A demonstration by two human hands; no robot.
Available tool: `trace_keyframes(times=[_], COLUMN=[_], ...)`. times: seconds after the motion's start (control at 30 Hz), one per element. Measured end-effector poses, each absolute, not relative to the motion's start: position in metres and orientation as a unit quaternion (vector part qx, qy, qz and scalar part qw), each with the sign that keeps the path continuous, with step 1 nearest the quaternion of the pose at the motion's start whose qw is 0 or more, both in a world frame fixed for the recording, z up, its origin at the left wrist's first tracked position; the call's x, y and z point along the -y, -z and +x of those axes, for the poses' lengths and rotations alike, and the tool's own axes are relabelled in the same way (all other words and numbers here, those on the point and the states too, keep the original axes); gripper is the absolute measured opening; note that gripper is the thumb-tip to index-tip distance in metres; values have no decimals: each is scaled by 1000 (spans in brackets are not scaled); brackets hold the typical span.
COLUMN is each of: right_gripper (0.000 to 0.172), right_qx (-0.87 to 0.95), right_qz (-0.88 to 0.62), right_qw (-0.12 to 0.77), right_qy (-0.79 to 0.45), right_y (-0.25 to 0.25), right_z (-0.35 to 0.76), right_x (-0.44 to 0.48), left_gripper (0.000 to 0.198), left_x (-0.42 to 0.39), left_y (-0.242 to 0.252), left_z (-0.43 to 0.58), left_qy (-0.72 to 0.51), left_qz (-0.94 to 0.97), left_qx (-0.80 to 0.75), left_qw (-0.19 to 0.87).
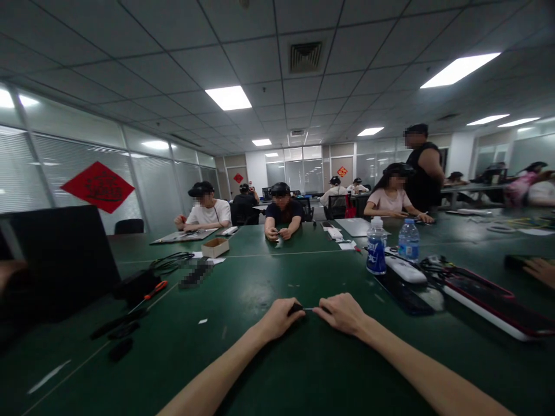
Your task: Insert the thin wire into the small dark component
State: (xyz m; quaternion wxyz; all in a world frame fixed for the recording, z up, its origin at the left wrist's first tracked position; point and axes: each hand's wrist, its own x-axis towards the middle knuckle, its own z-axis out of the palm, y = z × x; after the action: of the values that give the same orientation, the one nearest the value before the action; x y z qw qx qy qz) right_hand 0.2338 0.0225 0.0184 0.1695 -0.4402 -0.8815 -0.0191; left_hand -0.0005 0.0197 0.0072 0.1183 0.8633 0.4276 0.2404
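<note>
**A:** Entry one, the hands?

**B:** Left hand (281,318): curled, knuckles up, fingertips pinched on the small dark end of a thin pale strip (310,309). Right hand (343,312): curled the same way, pinching the strip's other end. The strip spans the short gap between them, just above the dark green table top (303,370), front and middle.

**A:** Handling note?

**B:** In my judgement, rest both wrists on the table and pull evenly, so the strip lies straight and neither pinch slips. Its material is too small to tell.

**A:** Surroundings?

**B:** To the right, well apart:
- two clear plastic water bottles with blue labels (376,245)
- a white oblong handset (406,270)
- a flat red-edged device (489,303)

To the left:
- an orange-handled screwdriver (155,289)
- a small cardboard box (215,247)

At the right edge is another person's hand (540,270).
</note>
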Motion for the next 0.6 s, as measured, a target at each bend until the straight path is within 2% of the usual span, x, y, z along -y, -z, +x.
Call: trace_keyframes(times=[0.23, 0.43, 0.6], right_gripper=[50, 44, 45], right_qx=[833, 851, 858], right_qz=[-459, -459, -445], right_qw=[308, 251, 246], right_qy=[-28, -42, -65], right_y=[-29, -20, -20], right_z=[220, 225, 223], right_x=[-17, -23, -19], left_gripper=[28, 25, 20], left_x=[-18, -7, -5], left_y=[-7, -17, -19], left_z=[2, 5, 3], left_qy=[-236, -252, -264], left_qz=[872, 867, 854], left_qx=[-416, -423, -439], left_qw=[106, 77, 97])
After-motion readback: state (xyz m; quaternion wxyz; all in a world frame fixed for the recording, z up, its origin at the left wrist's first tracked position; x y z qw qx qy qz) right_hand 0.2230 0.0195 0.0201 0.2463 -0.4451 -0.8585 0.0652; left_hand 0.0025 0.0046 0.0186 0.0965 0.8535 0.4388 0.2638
